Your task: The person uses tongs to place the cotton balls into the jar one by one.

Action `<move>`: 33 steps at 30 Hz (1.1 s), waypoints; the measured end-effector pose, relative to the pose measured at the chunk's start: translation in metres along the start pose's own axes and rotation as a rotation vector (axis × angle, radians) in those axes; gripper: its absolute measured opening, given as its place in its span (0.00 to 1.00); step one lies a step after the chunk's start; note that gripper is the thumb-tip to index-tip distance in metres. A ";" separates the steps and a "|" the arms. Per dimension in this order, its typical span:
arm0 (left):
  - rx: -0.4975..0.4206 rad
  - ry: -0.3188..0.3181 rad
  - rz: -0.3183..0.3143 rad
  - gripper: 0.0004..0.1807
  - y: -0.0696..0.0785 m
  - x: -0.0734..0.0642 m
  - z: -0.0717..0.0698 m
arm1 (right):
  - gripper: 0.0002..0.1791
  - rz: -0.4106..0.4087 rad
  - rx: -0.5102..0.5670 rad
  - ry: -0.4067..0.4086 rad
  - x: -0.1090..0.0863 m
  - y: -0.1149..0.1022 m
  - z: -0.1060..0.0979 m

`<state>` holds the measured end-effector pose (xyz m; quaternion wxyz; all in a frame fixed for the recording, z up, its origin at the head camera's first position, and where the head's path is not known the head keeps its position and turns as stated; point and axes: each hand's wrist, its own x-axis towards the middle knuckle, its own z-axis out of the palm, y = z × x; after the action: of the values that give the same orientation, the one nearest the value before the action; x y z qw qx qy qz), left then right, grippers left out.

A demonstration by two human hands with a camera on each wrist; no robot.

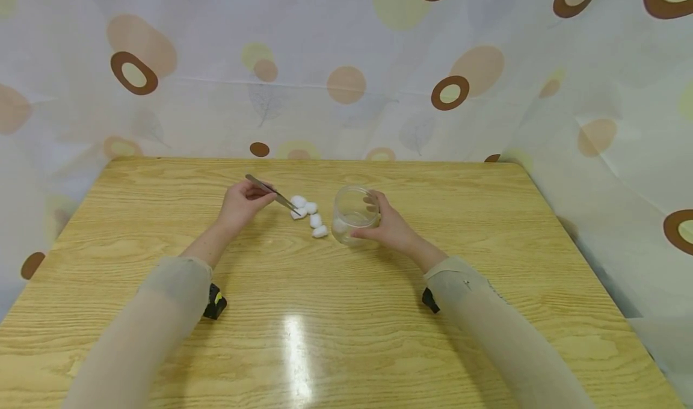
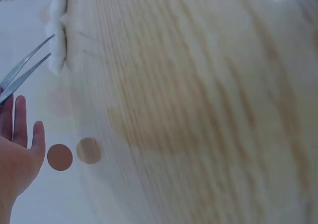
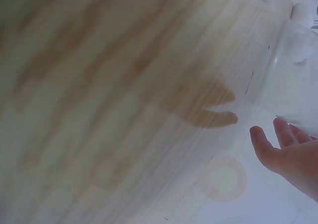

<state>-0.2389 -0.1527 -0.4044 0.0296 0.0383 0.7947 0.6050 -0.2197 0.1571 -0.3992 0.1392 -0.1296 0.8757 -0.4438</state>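
Cotton balls (image 1: 316,221): five, on the table (image 1: 373,325), left of the clear jar (image 1: 354,203).
Tweezers (image 1: 269,190): pinched in my left hand (image 1: 241,206), tips parted at one ball; weak squeezing could drop it.
Jar: gripped by my right hand (image 1: 394,228); bumping could scatter balls.

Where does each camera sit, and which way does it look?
Head: worn there, looking forward and down at the yellow wooden table; left hand, right hand and pale-sleeved forearms show.
Left wrist: worn there, looking past the left hand toward slim silver metal tweezers and white cotton balls.
Right wrist: worn there, looking past the right hand toward a clear, round jar.
Head and left wrist both show tweezers and cotton balls.
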 end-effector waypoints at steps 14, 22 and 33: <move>0.211 0.005 0.082 0.13 -0.002 -0.001 0.001 | 0.53 0.001 0.001 0.003 0.001 0.001 0.001; 0.228 0.019 0.075 0.15 0.005 -0.002 0.001 | 0.53 -0.008 0.007 0.003 -0.001 0.000 0.000; 0.173 0.040 0.068 0.18 0.012 -0.004 -0.004 | 0.52 -0.015 0.000 0.011 -0.002 -0.002 0.001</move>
<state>-0.2351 -0.1537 -0.3916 -0.0100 0.0556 0.8427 0.5354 -0.2176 0.1560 -0.3975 0.1311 -0.1335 0.8755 -0.4455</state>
